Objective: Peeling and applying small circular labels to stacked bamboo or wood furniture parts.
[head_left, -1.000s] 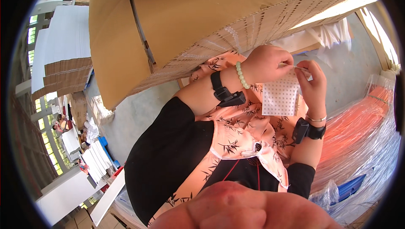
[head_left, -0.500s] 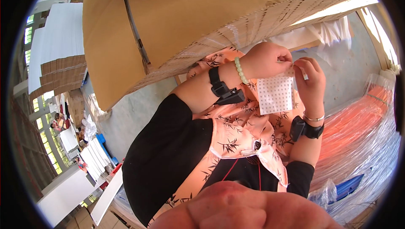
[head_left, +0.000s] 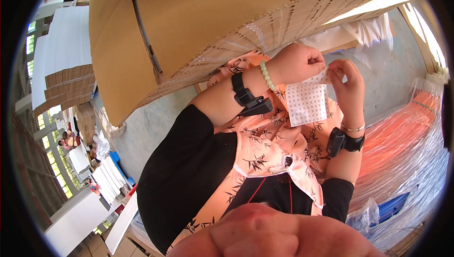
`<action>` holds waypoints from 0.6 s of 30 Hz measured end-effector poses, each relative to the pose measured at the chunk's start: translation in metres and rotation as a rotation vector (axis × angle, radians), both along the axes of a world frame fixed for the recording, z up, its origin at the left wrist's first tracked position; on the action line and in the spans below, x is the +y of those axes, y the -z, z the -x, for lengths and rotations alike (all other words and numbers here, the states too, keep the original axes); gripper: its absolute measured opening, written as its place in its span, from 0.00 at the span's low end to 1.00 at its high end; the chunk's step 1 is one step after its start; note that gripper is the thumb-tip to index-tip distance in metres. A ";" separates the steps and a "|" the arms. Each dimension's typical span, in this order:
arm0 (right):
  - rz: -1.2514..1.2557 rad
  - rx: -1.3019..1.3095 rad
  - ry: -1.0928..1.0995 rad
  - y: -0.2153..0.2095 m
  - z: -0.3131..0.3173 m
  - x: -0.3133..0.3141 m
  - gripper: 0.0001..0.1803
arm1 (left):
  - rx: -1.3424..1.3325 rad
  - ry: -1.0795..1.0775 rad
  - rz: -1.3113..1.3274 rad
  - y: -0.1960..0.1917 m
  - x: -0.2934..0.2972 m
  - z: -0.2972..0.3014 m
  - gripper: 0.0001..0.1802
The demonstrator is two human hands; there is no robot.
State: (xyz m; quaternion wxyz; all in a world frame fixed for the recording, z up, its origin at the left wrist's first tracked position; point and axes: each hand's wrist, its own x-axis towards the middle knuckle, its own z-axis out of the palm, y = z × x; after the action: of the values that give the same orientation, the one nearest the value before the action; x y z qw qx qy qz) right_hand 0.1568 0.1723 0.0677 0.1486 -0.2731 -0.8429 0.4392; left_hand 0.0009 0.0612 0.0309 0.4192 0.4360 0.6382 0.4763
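Observation:
Both hands hold up a small white sheet with rows of red dots (head_left: 308,103) by its top edge. My left hand (head_left: 298,63) pinches the upper left corner; its wrist carries a green bead bracelet and a black band. My right hand (head_left: 347,81) pinches the upper right corner and wears a thin bangle and a black wrist band. The sheet hangs down between them over a peach cloth printed with black leaves (head_left: 265,148) in my lap. A perforated strip of similar sheets (head_left: 246,51) runs along the big cardboard box just above my hands.
The large brown cardboard box (head_left: 198,25) fills the upper view, close above my hands. Orange goods wrapped in clear plastic (head_left: 406,134) lie at the right. Stacks of flat cardboard and white sheets (head_left: 66,72) stand at the left, over a grey concrete floor (head_left: 142,138).
Both hands keep their pinch on the dotted sheet and have shifted only slightly. The view has tilted a little.

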 end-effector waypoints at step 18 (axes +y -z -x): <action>-0.054 0.062 0.014 0.012 0.002 -0.004 0.04 | -0.107 0.018 0.114 0.008 0.001 0.001 0.09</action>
State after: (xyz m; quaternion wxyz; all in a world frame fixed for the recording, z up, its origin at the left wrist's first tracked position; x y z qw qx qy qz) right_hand 0.1549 0.1684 0.0553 0.1850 -0.2613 -0.8474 0.4236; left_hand -0.0004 0.0627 0.0231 0.4811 0.3911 0.6371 0.4579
